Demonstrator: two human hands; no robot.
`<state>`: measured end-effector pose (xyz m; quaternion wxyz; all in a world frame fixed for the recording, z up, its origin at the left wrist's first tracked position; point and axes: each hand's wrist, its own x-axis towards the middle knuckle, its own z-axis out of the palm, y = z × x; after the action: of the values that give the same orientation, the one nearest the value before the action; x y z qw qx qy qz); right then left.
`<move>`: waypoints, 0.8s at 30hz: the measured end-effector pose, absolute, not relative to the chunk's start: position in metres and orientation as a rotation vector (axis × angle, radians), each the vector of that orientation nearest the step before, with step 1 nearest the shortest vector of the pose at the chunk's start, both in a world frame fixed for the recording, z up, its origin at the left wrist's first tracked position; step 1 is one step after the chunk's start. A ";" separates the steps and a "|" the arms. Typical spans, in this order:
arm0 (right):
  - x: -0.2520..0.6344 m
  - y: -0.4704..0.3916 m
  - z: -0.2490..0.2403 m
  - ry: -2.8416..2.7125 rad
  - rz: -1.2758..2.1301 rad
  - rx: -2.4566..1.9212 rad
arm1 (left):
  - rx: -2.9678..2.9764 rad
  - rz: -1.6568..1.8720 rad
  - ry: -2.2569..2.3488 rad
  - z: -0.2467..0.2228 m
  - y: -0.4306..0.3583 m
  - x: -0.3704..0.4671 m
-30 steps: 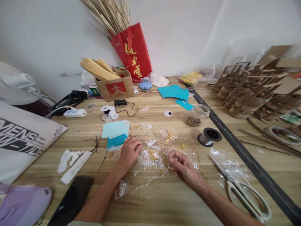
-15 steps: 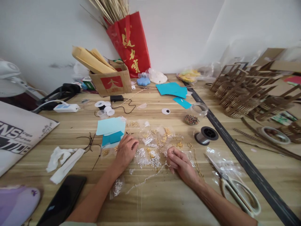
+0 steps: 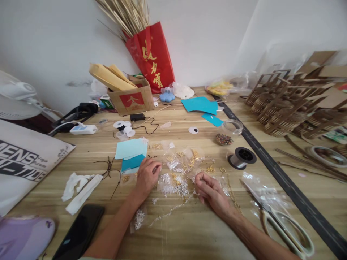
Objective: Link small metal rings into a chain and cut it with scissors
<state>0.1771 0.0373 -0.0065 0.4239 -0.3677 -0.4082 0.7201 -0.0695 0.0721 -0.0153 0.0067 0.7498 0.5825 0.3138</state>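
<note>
A thin silver chain (image 3: 175, 208) lies across the wooden table and runs up to my right hand (image 3: 210, 187), whose fingers are pinched on its end. My left hand (image 3: 148, 176) rests beside the blue card (image 3: 132, 163) with its fingers curled together; whatever is between them is hidden. Between both hands lie silver findings (image 3: 169, 184) and gold findings (image 3: 195, 155), loose and on small clear bags. A bag of silver clasps (image 3: 140, 218) is next to my left forearm. A gold chain (image 3: 233, 193) lies just right of my right hand.
At the right are scissors (image 3: 287, 227), a wire spool (image 3: 242, 158) and several brown woven baskets (image 3: 284, 104). A container of beads (image 3: 223, 139) stands behind. A phone (image 3: 80, 231) and white cloth strips (image 3: 84, 195) lie left. A cardboard box (image 3: 132, 102) and red bag (image 3: 153, 57) stand by the wall.
The whole view has shifted slightly, so things appear a little lower and further right. Both hands keep nearly the same pose, with the chain still at the right fingers.
</note>
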 end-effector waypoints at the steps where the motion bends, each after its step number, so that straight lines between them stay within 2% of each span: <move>1: 0.177 0.037 -0.006 -1.034 1.800 -0.923 | 2.352 0.959 1.827 -0.016 0.072 -0.069; 11: 0.177 0.037 -0.007 -1.108 1.768 -0.942 | 2.423 0.779 1.863 -0.010 0.070 -0.064; 24: 0.177 0.037 -0.009 -1.155 1.728 -0.968 | 2.429 0.884 1.810 -0.015 0.070 -0.064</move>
<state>0.1771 0.0370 -0.0088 0.4117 -0.3849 -0.4590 0.6867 -0.0643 0.0704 -0.0145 -0.0070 0.7698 0.5736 0.2800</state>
